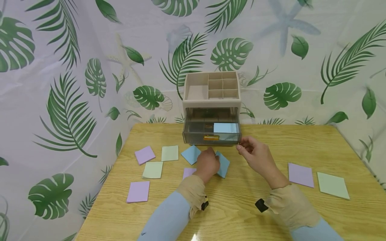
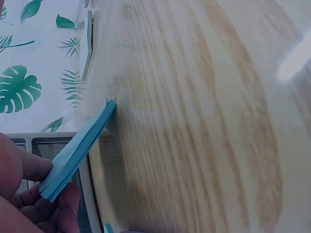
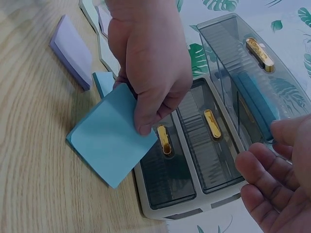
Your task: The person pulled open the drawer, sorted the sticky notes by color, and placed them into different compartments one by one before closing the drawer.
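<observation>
My left hand pinches a blue sticky note pad between thumb and fingers, tilted above the table. A second blue sticky note pad lies just left of that hand. My right hand holds the front right corner of a clear drawer, thumb and forefinger at its edge and the other fingers loosely curled. This drawer is the top one of a beige desk organizer and is pulled out. Inside it, on the right, sits another blue sticky note pad.
Purple and pale green pads lie on the table's left. A purple pad and a green pad lie to the right. Two closed lower drawers show gold handles. Leaf-patterned cloth hangs behind the table.
</observation>
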Demonstrator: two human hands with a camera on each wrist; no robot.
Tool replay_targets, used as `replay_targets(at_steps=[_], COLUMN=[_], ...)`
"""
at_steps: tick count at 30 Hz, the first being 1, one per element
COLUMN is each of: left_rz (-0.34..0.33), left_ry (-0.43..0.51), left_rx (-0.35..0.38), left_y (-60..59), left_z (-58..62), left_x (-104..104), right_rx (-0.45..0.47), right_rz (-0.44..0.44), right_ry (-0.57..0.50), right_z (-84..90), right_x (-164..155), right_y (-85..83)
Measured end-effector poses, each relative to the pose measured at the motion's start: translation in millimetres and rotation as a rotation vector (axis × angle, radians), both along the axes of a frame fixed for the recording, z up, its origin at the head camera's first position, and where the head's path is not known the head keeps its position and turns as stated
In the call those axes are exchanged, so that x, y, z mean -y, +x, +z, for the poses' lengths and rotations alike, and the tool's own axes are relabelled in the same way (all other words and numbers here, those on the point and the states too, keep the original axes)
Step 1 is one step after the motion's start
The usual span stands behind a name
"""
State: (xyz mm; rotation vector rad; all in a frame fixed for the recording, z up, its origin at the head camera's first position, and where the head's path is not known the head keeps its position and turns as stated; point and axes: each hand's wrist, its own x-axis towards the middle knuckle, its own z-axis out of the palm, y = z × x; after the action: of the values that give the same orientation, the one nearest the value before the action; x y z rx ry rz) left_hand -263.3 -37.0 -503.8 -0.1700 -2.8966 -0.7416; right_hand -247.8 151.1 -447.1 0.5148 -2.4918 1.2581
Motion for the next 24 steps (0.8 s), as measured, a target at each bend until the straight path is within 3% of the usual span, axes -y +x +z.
replay_targets(at_steps=[15,24], left_rz=[-0.037,-0.084], left_ry=[0.164,0.206], left_rx=[0.072,0.077], left_y=[8.5,21.6], left_z=[14.1,30.9], left_x=[6.6,12.6], right_rx=[0.000,0.002], right_rz=[-0.003,-0.008], right_ry=[-0.006,0.003], right_z=[-0.3,-0.1], right_x=[-0.6,-1.0], right_y=[0.4,0.6])
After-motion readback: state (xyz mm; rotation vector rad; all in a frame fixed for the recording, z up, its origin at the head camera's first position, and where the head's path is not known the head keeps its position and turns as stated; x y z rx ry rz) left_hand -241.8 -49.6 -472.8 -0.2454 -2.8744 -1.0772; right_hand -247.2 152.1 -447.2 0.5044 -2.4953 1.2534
